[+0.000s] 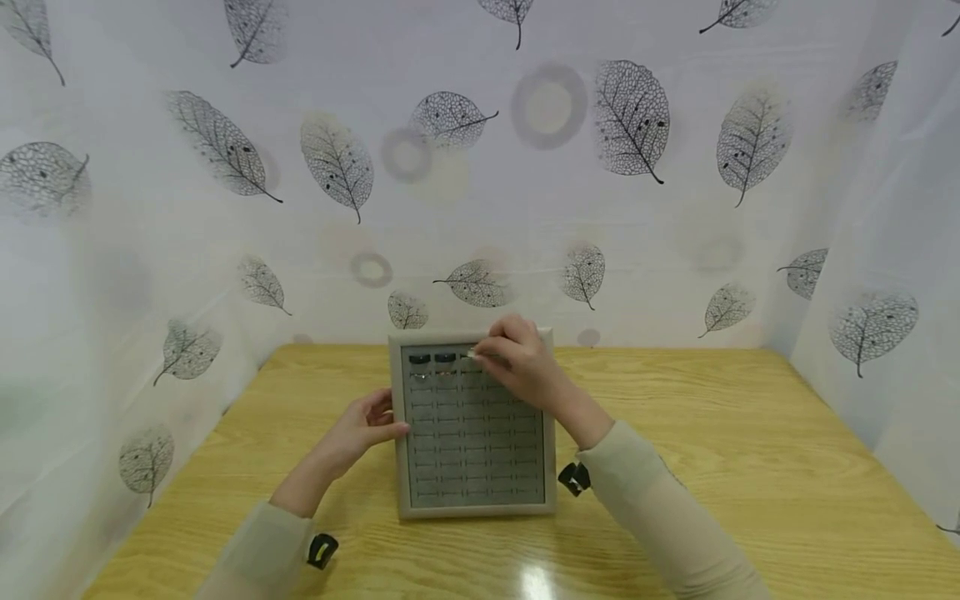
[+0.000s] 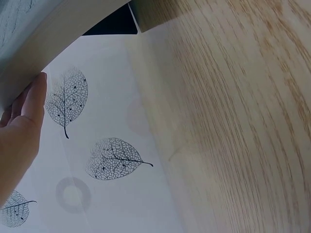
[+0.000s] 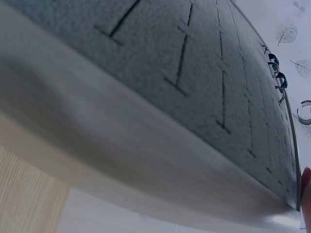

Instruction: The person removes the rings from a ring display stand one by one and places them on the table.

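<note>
A ring display board (image 1: 480,450) with a pale frame and grey slotted padding stands upright on the table. My left hand (image 1: 367,429) grips its left edge, thumb on the front of the frame and fingers behind. Near the top edge, my right hand (image 1: 517,358) pinches a small silvery ring (image 1: 471,353) at the top row, right of two dark rings (image 1: 446,357). Two thinner rings (image 1: 421,377) sit in the row below. In the right wrist view, a silvery ring (image 3: 304,112) shows by the board's edge, and only part of the fingers is visible.
The wood-grain table (image 1: 675,467) extends around the board. Behind it hangs a white leaf-print curtain (image 1: 480,208), which also runs along both sides. A dark strap piece (image 1: 322,551) shows by the left sleeve, another dark piece (image 1: 574,478) by the right sleeve.
</note>
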Available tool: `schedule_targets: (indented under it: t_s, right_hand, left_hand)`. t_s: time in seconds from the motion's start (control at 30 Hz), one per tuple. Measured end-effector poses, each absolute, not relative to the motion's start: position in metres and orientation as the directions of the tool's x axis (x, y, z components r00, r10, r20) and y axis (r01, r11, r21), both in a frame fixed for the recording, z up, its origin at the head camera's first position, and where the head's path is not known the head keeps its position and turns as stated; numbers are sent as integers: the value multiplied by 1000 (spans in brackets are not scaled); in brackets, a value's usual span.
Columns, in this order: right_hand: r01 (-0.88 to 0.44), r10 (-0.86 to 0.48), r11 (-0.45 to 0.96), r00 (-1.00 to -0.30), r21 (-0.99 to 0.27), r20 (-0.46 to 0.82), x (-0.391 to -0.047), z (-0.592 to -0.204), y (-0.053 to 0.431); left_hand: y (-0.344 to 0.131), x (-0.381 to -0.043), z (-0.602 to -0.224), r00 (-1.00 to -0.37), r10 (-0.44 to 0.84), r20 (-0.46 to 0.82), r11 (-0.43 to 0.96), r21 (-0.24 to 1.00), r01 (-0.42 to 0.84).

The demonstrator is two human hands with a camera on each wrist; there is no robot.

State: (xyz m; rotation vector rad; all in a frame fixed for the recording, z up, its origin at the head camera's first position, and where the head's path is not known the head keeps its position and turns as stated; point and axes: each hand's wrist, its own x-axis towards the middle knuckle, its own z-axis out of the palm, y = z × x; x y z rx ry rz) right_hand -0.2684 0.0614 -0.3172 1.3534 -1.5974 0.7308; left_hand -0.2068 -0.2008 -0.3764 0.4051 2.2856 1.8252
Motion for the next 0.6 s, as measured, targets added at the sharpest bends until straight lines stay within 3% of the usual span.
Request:
schedule_targets:
  t_s: [0.3,0.6]
  right_hand:
    - [-968,-447,209,34,142,894,-260,-316,70]
    - [-936,-504,286,33,203,863,-243,-320,98]
  left_hand:
    - [-201,-206,-379,-943,331,24,204,974,97]
    - [-201,-208,-378,-941,337,32,208,972,107]
